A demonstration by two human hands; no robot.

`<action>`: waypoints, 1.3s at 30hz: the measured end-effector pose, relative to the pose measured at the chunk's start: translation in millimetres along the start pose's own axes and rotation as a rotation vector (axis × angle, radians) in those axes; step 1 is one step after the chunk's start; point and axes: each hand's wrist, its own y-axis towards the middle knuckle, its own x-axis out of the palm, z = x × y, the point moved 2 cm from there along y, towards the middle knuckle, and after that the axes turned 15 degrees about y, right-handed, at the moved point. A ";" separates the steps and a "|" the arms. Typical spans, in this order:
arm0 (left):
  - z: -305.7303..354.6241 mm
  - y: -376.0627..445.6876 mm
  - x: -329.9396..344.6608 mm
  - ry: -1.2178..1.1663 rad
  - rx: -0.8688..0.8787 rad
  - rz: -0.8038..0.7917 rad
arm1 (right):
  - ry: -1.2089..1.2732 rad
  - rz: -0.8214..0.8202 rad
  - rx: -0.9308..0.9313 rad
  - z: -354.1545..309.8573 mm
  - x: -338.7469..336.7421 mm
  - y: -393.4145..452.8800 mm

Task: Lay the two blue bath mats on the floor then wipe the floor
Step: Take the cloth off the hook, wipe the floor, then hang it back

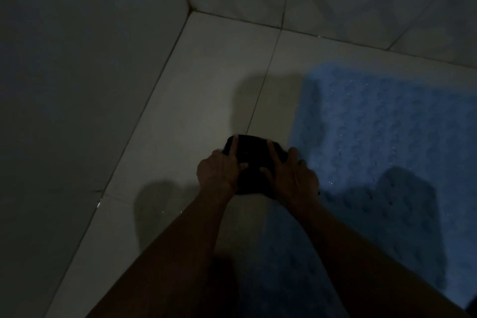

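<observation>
— Floor (206, 100): pale glazed tile, smooth, faintly glossy, with thin dark grout lines and a few wet glints near the wall.

— And the blue bath mat (374, 137)?

— Looks like soft rubbery plastic, matt, bumpy with rows of round dimples, speckled with shiny droplets.

— Dark cloth (251, 162) under the hands?

— Black fabric, matt, crumpled; weave too dim to tell.

— Walls (77, 59)?

— Tiled too, smooth, dull sheen.

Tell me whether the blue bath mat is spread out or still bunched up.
Spread out. The blue bath mat lies flat on the floor tiles, its left edge straight, beside the dark cloth under both hands.
</observation>
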 end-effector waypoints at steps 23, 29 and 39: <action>20.5 100.0 -46.9 -0.199 0.224 -0.004 | 0.017 -0.088 0.265 -9.6 -56.7 88.6; 25.4 113.1 -57.8 -0.293 0.235 0.047 | -0.004 -0.069 0.267 -4.4 -67.9 99.5; 34.6 119.1 -85.2 -0.125 0.182 0.141 | 0.049 -0.025 0.182 18.1 -79.0 129.9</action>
